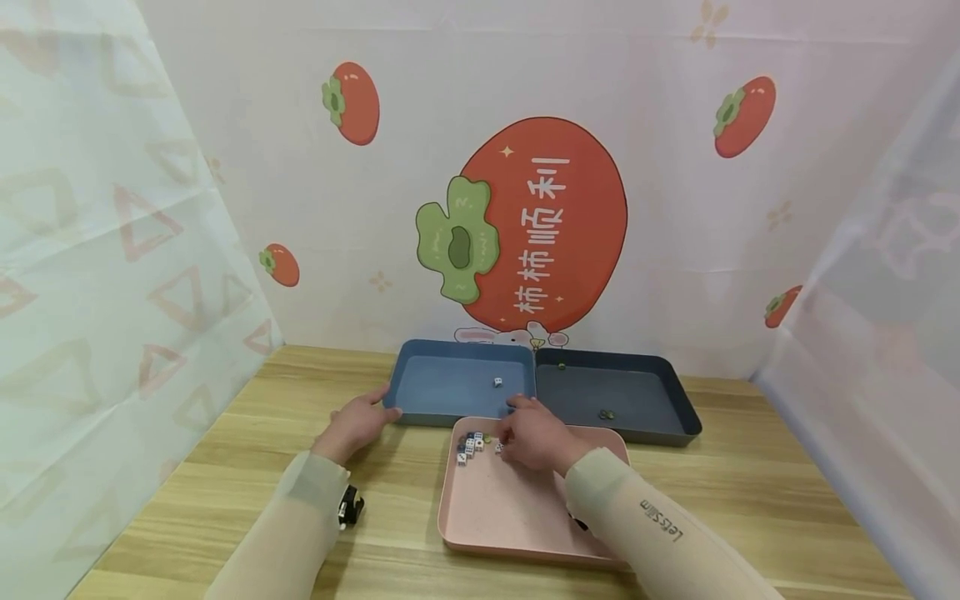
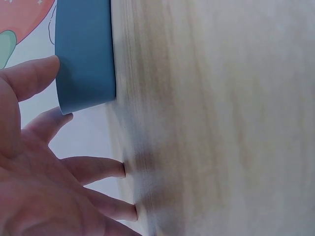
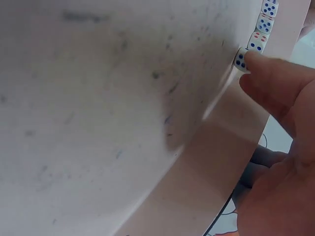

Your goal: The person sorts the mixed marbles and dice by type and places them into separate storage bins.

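My right hand (image 1: 536, 435) reaches over the far rim of the pink tray (image 1: 517, 508). Its thumb and a fingertip pinch a white die (image 3: 240, 59) with blue pips, low by the tray's wall. The other fingers hang outside that wall. Beside it stand more white dice (image 3: 264, 23) in a row, and in the head view a cluster of dice (image 1: 470, 447) fills the tray's far left corner. My left hand (image 1: 358, 423) is at the near left corner of the blue tray (image 2: 86, 54), thumb against its rim, the other fingers spread and mostly straight.
One white die (image 1: 498, 382) lies inside the blue tray. A dark grey tray (image 1: 618, 392) adjoins it on the right, with a few small greenish pieces (image 1: 606, 414) inside. Behind the wooden table (image 1: 255, 433) hangs a printed cloth (image 1: 637, 75).
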Demonstrator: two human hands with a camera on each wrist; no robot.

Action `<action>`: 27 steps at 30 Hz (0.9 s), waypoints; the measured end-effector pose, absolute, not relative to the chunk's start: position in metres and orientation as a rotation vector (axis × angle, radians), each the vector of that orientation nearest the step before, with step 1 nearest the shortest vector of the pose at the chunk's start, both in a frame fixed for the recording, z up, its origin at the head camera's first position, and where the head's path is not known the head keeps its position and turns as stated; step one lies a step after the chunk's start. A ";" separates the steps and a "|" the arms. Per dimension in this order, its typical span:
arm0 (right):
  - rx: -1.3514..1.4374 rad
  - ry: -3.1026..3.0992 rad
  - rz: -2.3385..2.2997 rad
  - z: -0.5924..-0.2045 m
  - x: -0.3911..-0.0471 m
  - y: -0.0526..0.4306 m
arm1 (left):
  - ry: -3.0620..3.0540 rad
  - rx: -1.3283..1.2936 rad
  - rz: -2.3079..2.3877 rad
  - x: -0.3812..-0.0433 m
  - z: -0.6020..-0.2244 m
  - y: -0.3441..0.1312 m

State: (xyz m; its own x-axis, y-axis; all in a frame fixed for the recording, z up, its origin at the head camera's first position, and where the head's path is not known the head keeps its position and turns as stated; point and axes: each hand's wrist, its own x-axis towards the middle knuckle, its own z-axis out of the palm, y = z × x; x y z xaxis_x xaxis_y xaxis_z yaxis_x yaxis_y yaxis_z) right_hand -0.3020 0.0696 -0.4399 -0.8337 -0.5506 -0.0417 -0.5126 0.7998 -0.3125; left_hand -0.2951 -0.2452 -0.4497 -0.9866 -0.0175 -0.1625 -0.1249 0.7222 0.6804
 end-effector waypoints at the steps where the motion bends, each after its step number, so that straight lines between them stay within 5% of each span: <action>1: -0.844 2.857 -0.441 -0.440 -0.302 0.069 | 2.777 -0.116 1.116 -0.295 -0.449 -0.245; 27: -0.845 2.817 -0.532 -0.432 -0.313 0.073 | 2.791 -0.105 1.087 -0.297 -0.449 -0.245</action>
State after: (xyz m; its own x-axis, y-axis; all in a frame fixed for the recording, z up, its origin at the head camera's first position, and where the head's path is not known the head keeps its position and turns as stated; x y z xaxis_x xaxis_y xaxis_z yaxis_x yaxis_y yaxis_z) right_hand -0.3131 0.0732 -0.4320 -0.8293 -0.5571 -0.0436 -0.5028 0.7779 -0.3768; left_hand -0.2969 -0.2449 -0.4488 -0.9872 -0.0127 -0.1593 -0.1170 0.7361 0.6667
